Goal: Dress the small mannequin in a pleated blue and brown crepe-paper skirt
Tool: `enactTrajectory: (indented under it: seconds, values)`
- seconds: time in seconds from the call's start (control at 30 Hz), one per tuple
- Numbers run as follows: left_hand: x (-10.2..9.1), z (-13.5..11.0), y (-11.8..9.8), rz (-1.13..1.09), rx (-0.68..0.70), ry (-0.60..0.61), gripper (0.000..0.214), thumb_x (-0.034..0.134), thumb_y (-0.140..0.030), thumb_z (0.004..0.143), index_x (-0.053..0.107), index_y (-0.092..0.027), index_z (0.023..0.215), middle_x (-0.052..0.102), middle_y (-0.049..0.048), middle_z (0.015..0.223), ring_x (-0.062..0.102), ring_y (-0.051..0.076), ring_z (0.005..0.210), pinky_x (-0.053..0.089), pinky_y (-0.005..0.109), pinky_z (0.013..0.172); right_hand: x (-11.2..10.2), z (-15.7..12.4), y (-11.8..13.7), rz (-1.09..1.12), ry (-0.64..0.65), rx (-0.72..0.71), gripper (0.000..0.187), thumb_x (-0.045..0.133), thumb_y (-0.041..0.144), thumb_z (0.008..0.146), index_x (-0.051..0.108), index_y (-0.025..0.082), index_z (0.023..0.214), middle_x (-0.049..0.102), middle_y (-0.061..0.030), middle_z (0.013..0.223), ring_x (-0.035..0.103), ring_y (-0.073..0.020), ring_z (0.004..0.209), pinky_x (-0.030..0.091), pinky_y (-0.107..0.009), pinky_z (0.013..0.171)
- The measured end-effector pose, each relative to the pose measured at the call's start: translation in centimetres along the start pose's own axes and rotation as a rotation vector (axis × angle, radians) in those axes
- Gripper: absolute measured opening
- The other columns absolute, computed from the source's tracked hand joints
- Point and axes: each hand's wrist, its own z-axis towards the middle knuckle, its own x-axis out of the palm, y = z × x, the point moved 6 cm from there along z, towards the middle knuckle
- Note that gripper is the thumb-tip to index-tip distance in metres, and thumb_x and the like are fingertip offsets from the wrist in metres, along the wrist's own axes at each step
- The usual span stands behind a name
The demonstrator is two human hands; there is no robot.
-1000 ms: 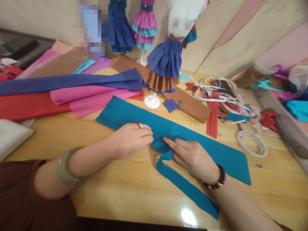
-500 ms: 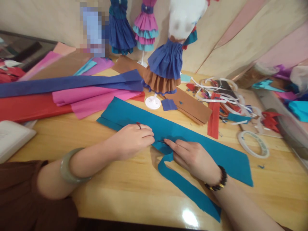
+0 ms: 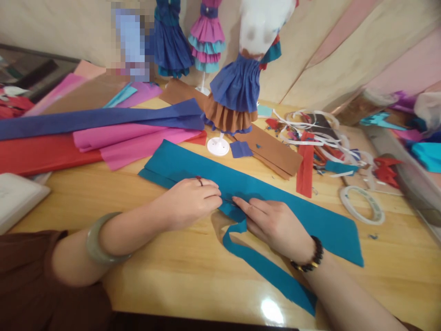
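A long folded sheet of teal crepe paper [image 3: 275, 188] lies slantwise across the table under both my hands. My left hand [image 3: 191, 202] is closed, its fingertips pinching the near edge of this sheet. Just to the right, my right hand [image 3: 272, 223] is closed around scissors [image 3: 230, 201]; only their thin dark blades show, at the paper's edge, and the handles are hidden under the palm. A narrow teal strip [image 3: 268, 271], partly cut from the sheet, curls from beneath the right hand toward the table's front edge.
Behind the sheet stands a small white dress form [image 3: 218, 146] in a blue and brown ruffled skirt [image 3: 237, 85]. Blue, pink and red paper [image 3: 41, 154] lies left. On the right are brown paper [image 3: 275, 154], a tape roll [image 3: 361, 205] and tangled white strips [image 3: 310, 124].
The scissors and my right hand have shifted very slightly left, toward my left hand. My left hand keeps its pinch on the paper, and the strip has barely moved.
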Motion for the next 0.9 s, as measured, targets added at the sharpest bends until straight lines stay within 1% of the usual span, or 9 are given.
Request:
enactTrajectory:
  seconds: [0.2, 0.37, 0.63, 0.9]
  values:
    - [0.01, -0.05, 0.04, -0.014, -0.007, -0.002, 0.021, 0.049, -0.013, 0.093, 0.068, -0.019, 0.086, 0.075, 0.0061, 0.093, 0.068, 0.019, 0.094, 0.054, 0.029, 0.077, -0.14, -0.24, -0.22, -0.003, -0.008, 0.002, 0.033, 0.038, 0.018, 0.103, 0.06, 0.007, 0.126, 0.064, -0.0027, 0.074, 0.06, -0.0154, 0.059, 0.046, -0.028, 0.051]
    - [-0.09, -0.02, -0.02, -0.011, 0.0, -0.011, 0.022, 0.048, -0.013, 0.093, 0.068, -0.019, 0.086, 0.075, 0.0058, 0.093, 0.068, 0.019, 0.093, 0.054, 0.028, 0.076, 0.03, -0.29, -0.25, -0.014, 0.002, 0.004, 0.033, 0.04, 0.017, 0.102, 0.058, 0.007, 0.127, 0.064, -0.0029, 0.076, 0.062, -0.017, 0.061, 0.047, -0.03, 0.051]
    - [-0.01, -0.02, 0.0, -0.007, -0.001, -0.015, 0.024, 0.047, -0.013, 0.093, 0.069, -0.019, 0.086, 0.075, 0.0061, 0.093, 0.068, 0.019, 0.094, 0.054, 0.029, 0.077, 0.04, -0.15, -0.03, -0.011, -0.003, -0.013, 0.033, 0.039, 0.014, 0.101, 0.059, 0.005, 0.126, 0.063, -0.0028, 0.073, 0.062, -0.016, 0.06, 0.047, -0.028, 0.05]
    - [-0.15, 0.0, 0.01, -0.022, -0.003, -0.012, 0.023, 0.048, -0.013, 0.093, 0.069, -0.018, 0.086, 0.075, 0.0061, 0.093, 0.068, 0.019, 0.094, 0.054, 0.029, 0.078, 0.01, -0.17, -0.03, 0.005, -0.003, -0.018, 0.033, 0.038, 0.014, 0.102, 0.059, 0.006, 0.126, 0.062, -0.002, 0.073, 0.059, -0.0148, 0.06, 0.045, -0.027, 0.05]
